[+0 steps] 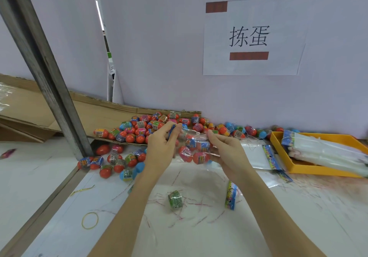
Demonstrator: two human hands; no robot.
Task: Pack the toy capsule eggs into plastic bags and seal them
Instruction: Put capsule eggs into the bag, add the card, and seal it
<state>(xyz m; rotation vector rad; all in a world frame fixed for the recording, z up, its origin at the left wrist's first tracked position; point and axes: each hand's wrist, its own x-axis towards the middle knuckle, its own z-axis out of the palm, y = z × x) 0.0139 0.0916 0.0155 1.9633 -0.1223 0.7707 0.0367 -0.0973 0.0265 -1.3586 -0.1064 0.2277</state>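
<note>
Above the table's middle I hold a clear plastic bag with several capsule eggs inside. My left hand pinches the bag's top left end, where a blue strip shows between its fingers. My right hand grips the bag's right side, fingers curled round it. A pile of loose capsule eggs, mostly red with colourful labels, lies behind the hands on a cardboard sheet, and more eggs lie on the white table at the left.
A yellow tray at the right holds a stack of empty bags. Flat bags lie beside it. A folded header card, a green label band and a yellow rubber band lie near me. A metal post stands at the left.
</note>
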